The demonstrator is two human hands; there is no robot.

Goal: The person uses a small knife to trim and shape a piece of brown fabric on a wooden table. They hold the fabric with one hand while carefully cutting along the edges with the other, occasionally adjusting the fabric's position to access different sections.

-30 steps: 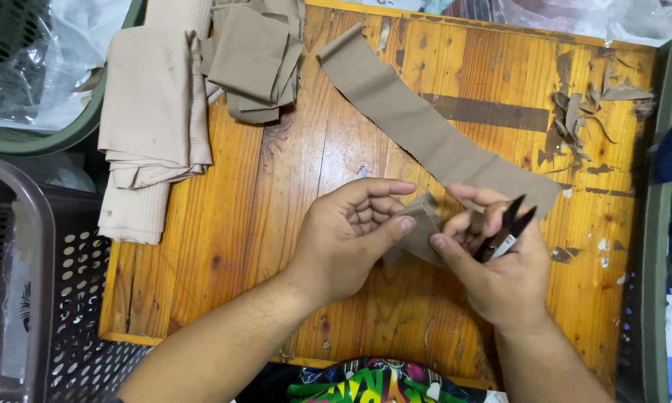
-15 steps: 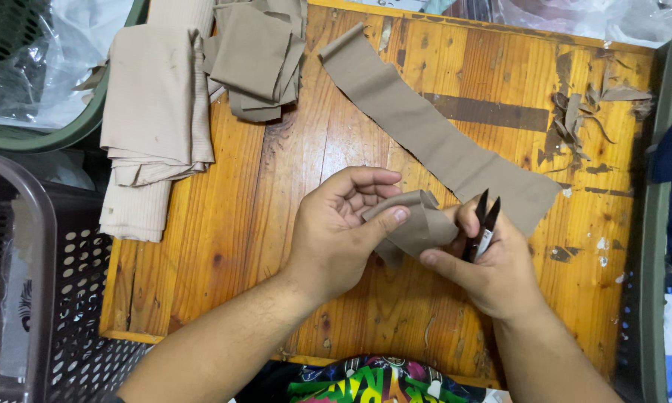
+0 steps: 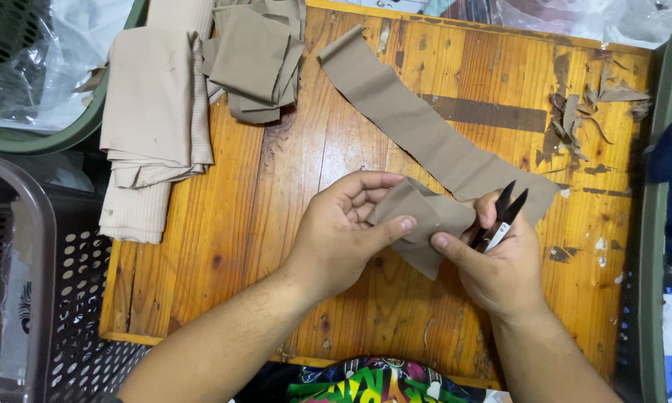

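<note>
From the head camera, I look down on a worn wooden counter [image 3: 276, 246] hemmed in by baskets. At far left a dark perforated plastic basket [image 3: 45, 298] stands against the counter's edge, with a green basket [image 3: 67, 134] behind it. Next comes a stack of folded beige ribbed fabric [image 3: 153, 112] that hangs over the counter's upper left corner, and beside it a smaller pile of cut tan pieces [image 3: 258, 60], apparently sorted apart from the uncut cloth.

At centre, my left hand [image 3: 343, 231] pinches a folded end of tan fabric strip [image 3: 425, 145], thumb beneath and fingers [image 3: 373, 183] curled over the top, so the fold stays lifted just above the wood. The strip's free length trails diagonally away toward the counter's far edge, lying flat.

My right hand [image 3: 500, 269] meets the same fold from the other side, index finger and thumb pressed on the cloth while the remaining fingers are closed around black thread snips [image 3: 500, 216]. Their blades point up and away from the fabric, parted, seemingly parked in the palm so both hands can handle the fold.

Farther right, a scatter of fabric trimmings [image 3: 582, 119] lies near the counter's top right corner, well apart from the hands. A green bin rim [image 3: 653, 224] borders the right edge.
</note>
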